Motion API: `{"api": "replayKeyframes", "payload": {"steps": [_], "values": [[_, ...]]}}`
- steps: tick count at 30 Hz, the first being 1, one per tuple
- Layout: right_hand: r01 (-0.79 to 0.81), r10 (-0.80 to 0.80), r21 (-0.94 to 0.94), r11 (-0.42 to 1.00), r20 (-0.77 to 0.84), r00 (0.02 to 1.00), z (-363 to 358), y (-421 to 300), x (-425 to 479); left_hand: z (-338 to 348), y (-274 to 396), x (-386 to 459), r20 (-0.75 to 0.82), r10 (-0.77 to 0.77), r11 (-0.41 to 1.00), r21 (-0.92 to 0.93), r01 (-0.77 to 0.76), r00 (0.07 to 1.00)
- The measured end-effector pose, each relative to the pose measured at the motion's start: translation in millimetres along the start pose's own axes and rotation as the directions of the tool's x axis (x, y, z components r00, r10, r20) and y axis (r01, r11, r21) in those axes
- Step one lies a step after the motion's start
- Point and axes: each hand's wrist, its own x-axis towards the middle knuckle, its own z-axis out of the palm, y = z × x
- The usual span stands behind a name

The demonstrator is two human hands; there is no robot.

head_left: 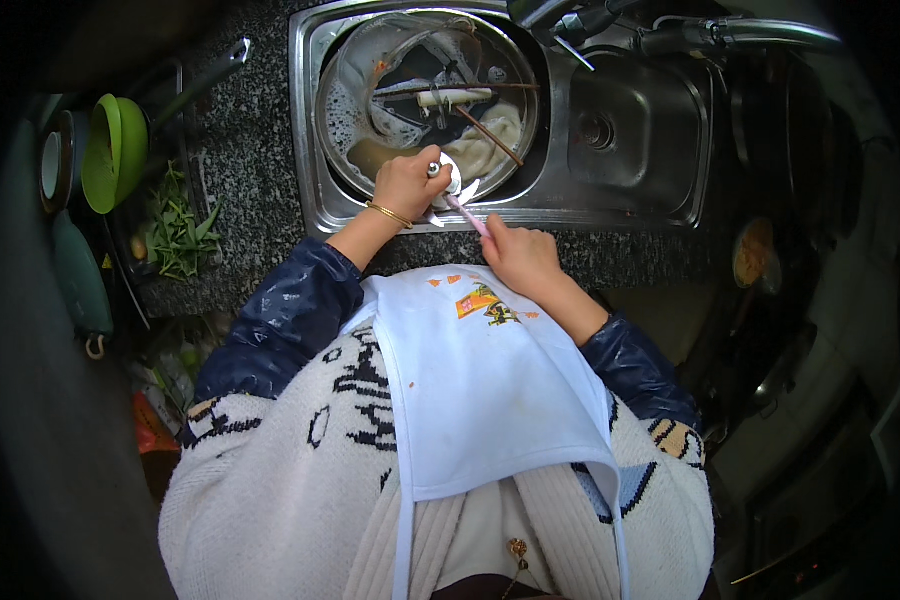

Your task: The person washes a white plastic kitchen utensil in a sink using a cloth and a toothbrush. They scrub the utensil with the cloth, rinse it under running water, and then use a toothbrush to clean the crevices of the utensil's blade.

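Observation:
Over the near rim of a large metal basin point(330, 161), my left hand point(412, 182) grips a small white and metal part with curved blades point(466, 192), its exact kind unclear. My right hand point(523, 255) holds the pink handle point(474, 220) of a slim tool, likely a brush, whose far end touches the bladed part. Soapy water stands in the basin. A pale cloth point(487, 142), chopsticks point(487, 135) and a white cylindrical piece point(457, 97) lie in it, along with clear items hard to make out.
The basin fills the left bowl of a steel double sink point(559, 212). A faucet point(570, 30) reaches in above the right bowl with its drain point(597, 131). Leafy greens point(180, 232) and green bowls point(116, 154) are at the left on the speckled counter point(247, 172). A dish of orange food point(754, 251) stands at right.

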Motion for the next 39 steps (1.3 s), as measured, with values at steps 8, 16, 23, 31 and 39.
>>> {"api": "replayKeyframes", "payload": {"steps": [8,16,23,31,39], "values": [[0.180,-0.183,-0.047,0.983,-0.066,0.981,-8.6,16.3,2.7,-0.4,-10.7,4.6,0.008,0.017,0.999,-0.046,-0.017,1.000],[0.010,-0.011,-0.006,1.000,-0.196,0.981,-28.7,48.5,7.3,-1.0,-11.2,5.9,0.030,0.073,0.993,-0.097,-0.070,0.997],[-0.057,0.036,-0.080,0.995,-0.235,0.971,-34.5,49.8,48.7,-11.1,-9.8,0.6,0.109,-0.099,0.990,-0.093,0.109,0.989],[0.131,-0.159,-0.272,0.953,-0.085,0.984,-40.7,37.9,86.1,-29.5,-17.5,-3.1,0.299,0.103,0.940,-0.341,0.005,0.949],[0.019,0.106,0.343,0.939,-0.342,0.934,-64.8,48.6,34.7,-47.1,2.1,-5.6,0.110,-0.008,0.971,-0.238,0.034,0.994]]}}
